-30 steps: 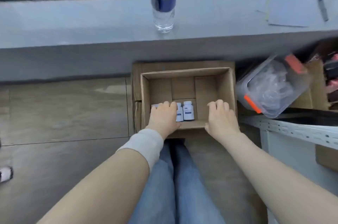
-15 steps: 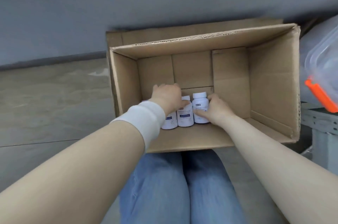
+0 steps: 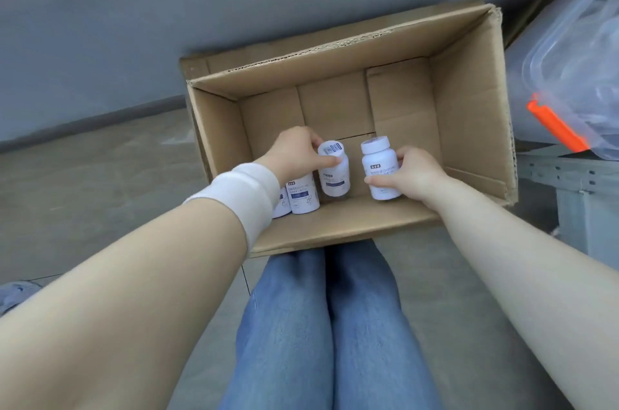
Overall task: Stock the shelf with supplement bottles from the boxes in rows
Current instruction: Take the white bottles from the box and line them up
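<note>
supplement bottles [image 3: 303, 196] stood in near-left corner of box [image 3: 469, 108]. left hand [image 3: 294, 155] gripped left bottle [image 3: 333, 171], right hand [image 3: 412, 175] gripped right bottle [image 3: 380, 171]; both near-upright by box near wall, so exit likely straight up.

An open box [image 3: 469, 101] sits on the floor [image 3: 100, 191] just beyond the person's knees [image 3: 321, 309], holding two bottles [image 3: 303, 196] at near left, a third bottle [image 3: 333, 175] in the left hand [image 3: 294, 155], and a fourth bottle [image 3: 380, 171] in the right hand [image 3: 415, 175] beside it.
</note>
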